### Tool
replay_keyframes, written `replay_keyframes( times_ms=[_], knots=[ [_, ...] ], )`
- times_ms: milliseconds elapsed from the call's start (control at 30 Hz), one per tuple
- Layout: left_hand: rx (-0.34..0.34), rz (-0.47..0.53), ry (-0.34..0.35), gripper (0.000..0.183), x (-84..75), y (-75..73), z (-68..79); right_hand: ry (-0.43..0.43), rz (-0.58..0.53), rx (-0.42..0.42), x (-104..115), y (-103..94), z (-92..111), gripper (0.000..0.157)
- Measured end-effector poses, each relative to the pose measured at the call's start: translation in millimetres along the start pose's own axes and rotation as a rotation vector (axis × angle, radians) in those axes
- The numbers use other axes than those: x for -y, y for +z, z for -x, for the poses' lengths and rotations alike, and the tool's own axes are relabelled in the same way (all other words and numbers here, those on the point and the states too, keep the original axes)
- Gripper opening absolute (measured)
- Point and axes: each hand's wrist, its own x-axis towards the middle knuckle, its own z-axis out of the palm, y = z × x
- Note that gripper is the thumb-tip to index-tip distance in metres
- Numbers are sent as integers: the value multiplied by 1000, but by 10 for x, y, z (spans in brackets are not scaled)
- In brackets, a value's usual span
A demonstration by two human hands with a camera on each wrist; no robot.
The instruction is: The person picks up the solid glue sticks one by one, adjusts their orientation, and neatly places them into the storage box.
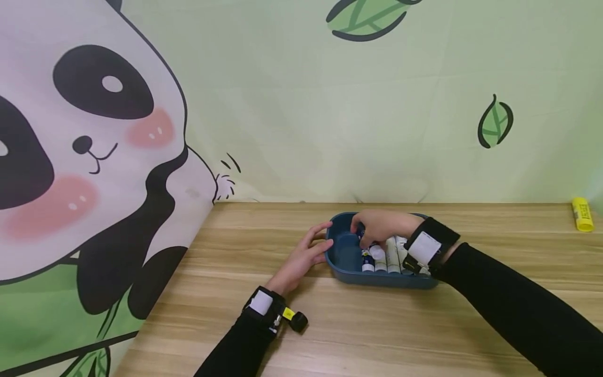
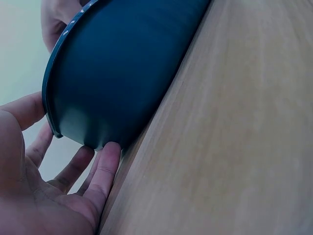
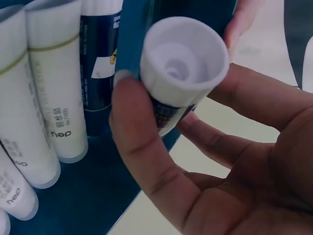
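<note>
A blue plastic basin (image 1: 345,251) holds several glue sticks in a row. White-bodied ones (image 3: 56,83) lie side by side, and next to them is one with a dark blue label (image 3: 99,63). Inside the basin my right hand (image 1: 383,226) pinches another glue stick (image 3: 183,61) between thumb and fingers, its hollow white end facing the wrist camera. At the basin's left end, my left hand (image 1: 303,257) touches the outer wall with extended fingers, the thumb at the rim (image 2: 49,78). The right forearm hides part of the basin's right side.
A yellow glue stick (image 1: 582,214) stands at the far right of the wooden table (image 1: 358,324). Behind the table hangs a pale green backdrop (image 1: 377,125) printed with leaves and a panda.
</note>
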Motion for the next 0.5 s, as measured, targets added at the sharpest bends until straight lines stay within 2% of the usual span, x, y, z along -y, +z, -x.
replay_keyframes(
  times_ms=[233,500],
  knots=[
    [16,-5,9,53,2,-12,6,49,66,17,102,53,-113,43],
    [22,-4,7,53,-12,-16,14,65,102,-12,168,130,-221,43]
  ],
)
